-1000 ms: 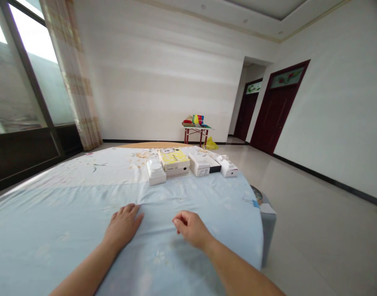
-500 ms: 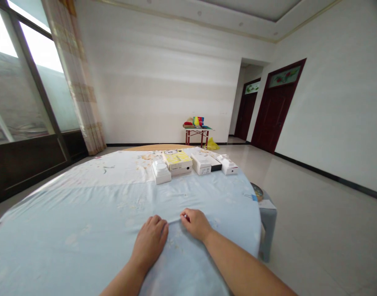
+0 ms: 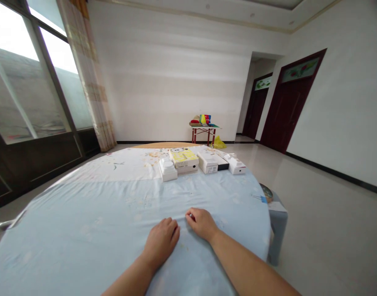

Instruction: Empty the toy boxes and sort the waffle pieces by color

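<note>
My left hand (image 3: 163, 241) rests palm down on the pale blue tablecloth (image 3: 93, 234), its fingers curled under and its thumb along the side facing the other hand. Just right of it and slightly farther off, my right hand (image 3: 203, 224) lies on its side on the cloth, fingers loosely curled in. No object shows in either hand, and a narrow gap separates them. Beyond the hands stand a white box with a white moulded piece on top (image 3: 168, 170), a yellow and white box (image 3: 184, 159), a white box (image 3: 207, 162) and another white box (image 3: 236, 164).
A dark-sided box (image 3: 223, 163) sits among the white ones. Beside the table's right edge is a grey-blue stool (image 3: 277, 230) with a round dark item (image 3: 266, 192) on it. A small table (image 3: 203, 126) holding colourful things stands by the far wall.
The view has turned a little left, so everything appears shifted right. My hands look slightly closer together, and the cloth ridge between them has flattened. The boxes stay in place.
</note>
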Tool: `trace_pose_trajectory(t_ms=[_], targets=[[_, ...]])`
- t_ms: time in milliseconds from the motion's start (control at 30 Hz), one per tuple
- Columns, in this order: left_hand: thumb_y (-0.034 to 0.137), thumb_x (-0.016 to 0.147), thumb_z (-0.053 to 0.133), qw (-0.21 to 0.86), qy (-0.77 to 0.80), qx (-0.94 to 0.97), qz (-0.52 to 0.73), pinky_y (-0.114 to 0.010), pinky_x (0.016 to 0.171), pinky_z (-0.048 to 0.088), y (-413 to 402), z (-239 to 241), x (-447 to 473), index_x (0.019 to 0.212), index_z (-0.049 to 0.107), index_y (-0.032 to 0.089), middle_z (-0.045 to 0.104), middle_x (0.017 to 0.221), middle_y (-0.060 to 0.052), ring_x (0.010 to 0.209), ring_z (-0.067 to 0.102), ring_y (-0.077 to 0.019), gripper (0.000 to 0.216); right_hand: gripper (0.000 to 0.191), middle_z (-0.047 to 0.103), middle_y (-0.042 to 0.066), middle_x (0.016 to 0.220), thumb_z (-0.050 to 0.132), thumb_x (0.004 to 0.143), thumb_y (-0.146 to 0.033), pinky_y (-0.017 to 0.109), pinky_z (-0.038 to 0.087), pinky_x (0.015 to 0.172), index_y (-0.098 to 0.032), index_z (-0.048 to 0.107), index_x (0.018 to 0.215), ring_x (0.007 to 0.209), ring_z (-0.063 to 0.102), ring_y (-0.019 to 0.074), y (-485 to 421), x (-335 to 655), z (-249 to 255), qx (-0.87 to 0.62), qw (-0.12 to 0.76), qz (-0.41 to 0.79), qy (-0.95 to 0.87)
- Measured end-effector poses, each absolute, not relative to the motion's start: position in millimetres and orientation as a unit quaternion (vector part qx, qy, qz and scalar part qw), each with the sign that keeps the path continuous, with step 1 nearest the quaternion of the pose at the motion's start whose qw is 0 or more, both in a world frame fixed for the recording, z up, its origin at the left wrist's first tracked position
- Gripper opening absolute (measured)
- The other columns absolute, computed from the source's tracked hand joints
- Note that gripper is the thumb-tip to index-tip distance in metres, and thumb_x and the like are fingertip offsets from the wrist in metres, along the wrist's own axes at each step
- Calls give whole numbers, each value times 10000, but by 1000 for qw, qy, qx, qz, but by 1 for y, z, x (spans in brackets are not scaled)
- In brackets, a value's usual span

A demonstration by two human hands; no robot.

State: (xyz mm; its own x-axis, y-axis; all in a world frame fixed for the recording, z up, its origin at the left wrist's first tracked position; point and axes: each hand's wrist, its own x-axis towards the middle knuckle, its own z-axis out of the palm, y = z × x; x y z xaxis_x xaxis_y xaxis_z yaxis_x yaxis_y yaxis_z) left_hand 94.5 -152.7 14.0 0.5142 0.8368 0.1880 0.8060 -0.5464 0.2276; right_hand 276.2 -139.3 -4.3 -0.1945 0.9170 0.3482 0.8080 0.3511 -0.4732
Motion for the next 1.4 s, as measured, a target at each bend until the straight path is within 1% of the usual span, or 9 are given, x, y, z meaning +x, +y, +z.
trace_pose_trajectory(t_ms=[100,233,367,500,700,833,967,1133,1400], targets=[[331,898,281,54,464,871,152,-305,766,407,-157,14,93,828,581,199,588,865,-79,859,548,-187,335,195,682,21,777,448,852,-257,215,367,662,-220,639,845,725,605,141,-142,276,-4,-555,292,94,-773],[321,893,305,40,451,878,158,-349,834,395,-162,15,94,873,608,196,584,909,-82,904,522,-201,328,179,656,27,795,455,848,-239,215,377,684,-205,630,833,746,584,136,-148,281,-5,-525,289,85,-796],[322,879,356,28,450,877,168,-393,915,366,-165,12,93,1001,613,212,580,1067,-84,1025,499,-215,305,170,635,33,797,462,841,-226,222,390,704,-186,626,835,758,568,137,-152,298,-8,-490,294,89,-816],[337,875,371,31,455,874,167,-420,980,334,-164,9,91,1095,599,210,560,1184,-97,1115,476,-226,341,208,631,24,754,436,854,-239,228,393,685,-177,632,820,711,560,134,-150,313,-8,-507,334,116,-786],[369,873,370,40,457,873,165,-423,995,339,-162,8,91,1126,593,212,551,1217,-102,1142,475,-230,373,258,598,1,635,439,850,-316,216,371,589,-167,646,814,596,524,118,-143,318,-10,-527,393,174,-734],[407,876,350,39,461,869,173,-420,1008,330,-155,5,83,1156,581,216,536,1249,-106,1174,459,-231,411,278,578,-3,610,451,835,-347,216,360,562,-156,648,795,573,506,116,-141,319,-13,-531,418,202,-709],[437,881,312,12,518,838,172,-413,1018,316,-134,3,60,1176,577,195,528,1275,-117,1187,456,-235,465,288,559,-9,591,453,826,-366,218,354,547,-155,645,789,555,487,115,-138,321,-15,-532,427,212,-699],[459,875,286,-27,610,781,129,-423,999,322,-107,5,30,1211,561,160,510,1301,-144,1187,461,-270,527,324,565,-3,594,451,814,-417,221,363,540,-159,646,795,555,489,125,-131,333,-15,-557,441,204,-674],[474,873,268,-49,643,754,124,-413,991,315,-100,-4,20,1219,546,174,525,1285,-134,1182,462,-265,536,352,543,-10,561,451,798,-456,223,374,498,-161,642,806,493,477,121,-121,358,-20,-581,437,205,-655]])
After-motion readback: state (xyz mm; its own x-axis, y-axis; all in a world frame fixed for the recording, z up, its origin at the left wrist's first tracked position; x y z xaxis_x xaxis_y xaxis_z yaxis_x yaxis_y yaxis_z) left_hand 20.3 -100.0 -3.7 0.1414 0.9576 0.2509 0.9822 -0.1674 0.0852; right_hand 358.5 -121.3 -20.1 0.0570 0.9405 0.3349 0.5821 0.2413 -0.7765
